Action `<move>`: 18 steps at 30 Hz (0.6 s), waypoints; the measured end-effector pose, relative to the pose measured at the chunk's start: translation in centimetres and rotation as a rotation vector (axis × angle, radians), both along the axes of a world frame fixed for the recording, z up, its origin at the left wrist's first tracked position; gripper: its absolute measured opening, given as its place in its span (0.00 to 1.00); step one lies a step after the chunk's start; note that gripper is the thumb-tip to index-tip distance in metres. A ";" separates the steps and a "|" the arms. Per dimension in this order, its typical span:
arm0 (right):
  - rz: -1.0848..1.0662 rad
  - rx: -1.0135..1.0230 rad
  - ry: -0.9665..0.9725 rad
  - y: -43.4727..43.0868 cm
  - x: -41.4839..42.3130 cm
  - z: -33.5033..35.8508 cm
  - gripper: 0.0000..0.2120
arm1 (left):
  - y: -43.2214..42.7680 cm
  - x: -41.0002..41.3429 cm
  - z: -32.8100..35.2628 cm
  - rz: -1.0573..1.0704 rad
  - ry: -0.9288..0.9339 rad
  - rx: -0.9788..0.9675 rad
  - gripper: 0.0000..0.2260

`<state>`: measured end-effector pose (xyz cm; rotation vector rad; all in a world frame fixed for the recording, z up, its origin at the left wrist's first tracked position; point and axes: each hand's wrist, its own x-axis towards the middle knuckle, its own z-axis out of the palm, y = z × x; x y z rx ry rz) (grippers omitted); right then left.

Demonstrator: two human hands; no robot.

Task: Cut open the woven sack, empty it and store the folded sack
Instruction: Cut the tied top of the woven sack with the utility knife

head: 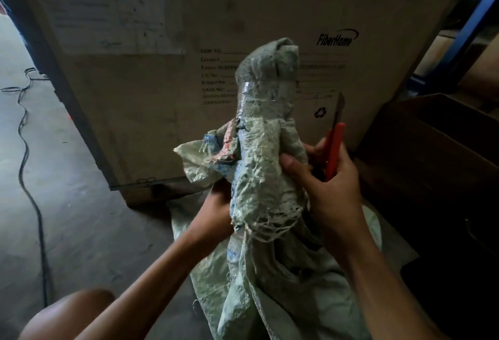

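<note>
Landmark: the tape band wound round the neck of the woven sack.

Far left of the tape band: black cable looping over the concrete floor. Low left of it: a bare knee.

Directly behind the tape band: tall carton, printed shipping panel facing the camera.

Below and slightly left of the tape band: left hand grips the gathered sack from underneath. Its fingers are buried in the fabric, so their curl cannot be seen, but the hand plainly props the bundle upright.

Sack: neck stands near vertical, knob of cloth above the tape band. Frayed threads and the loose body hang below it, down to the floor. Band looks intact; contents not visible.

Below right of the tape band: right hand, thumb pressed on the sack's side, fingers curled round the red handle of a utility knife. Blade extended, pointing up, level with the tape band and just right of it, clear of the fabric.

Far right of the tape band: open brown box.

Judgement: the knife's long axis runs parallel to the neck, and the band lies left of the blade tip. The right hand is the nearer one. The cut likely calls for turning the blade leftward across the neck while the left hand steadies.
</note>
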<state>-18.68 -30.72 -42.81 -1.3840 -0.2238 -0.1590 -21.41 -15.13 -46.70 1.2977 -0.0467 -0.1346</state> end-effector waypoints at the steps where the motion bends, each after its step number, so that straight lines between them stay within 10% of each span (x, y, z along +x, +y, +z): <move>1: -0.022 -0.008 0.000 -0.3 0.3 -0.1 0.19 | 0.7 0.3 0.2 -0.040 0.017 -0.023 0.13; 6: -0.104 0.007 0.049 -1.2 1.0 -0.7 0.18 | 4.5 1.7 1.4 -0.168 0.183 -0.468 0.25; 10: -0.179 -0.127 -0.029 -0.5 1.1 -1.5 0.18 | 6.1 2.9 1.1 0.119 0.135 -0.131 0.36; 13: -0.211 -0.270 -0.106 0.6 0.8 -2.4 0.19 | 6.2 3.5 0.8 0.377 -0.115 0.240 0.21; 18: -0.288 -0.502 -0.259 2.5 -1.4 -2.4 0.21 | 5.9 2.6 2.4 0.147 0.028 -0.050 0.27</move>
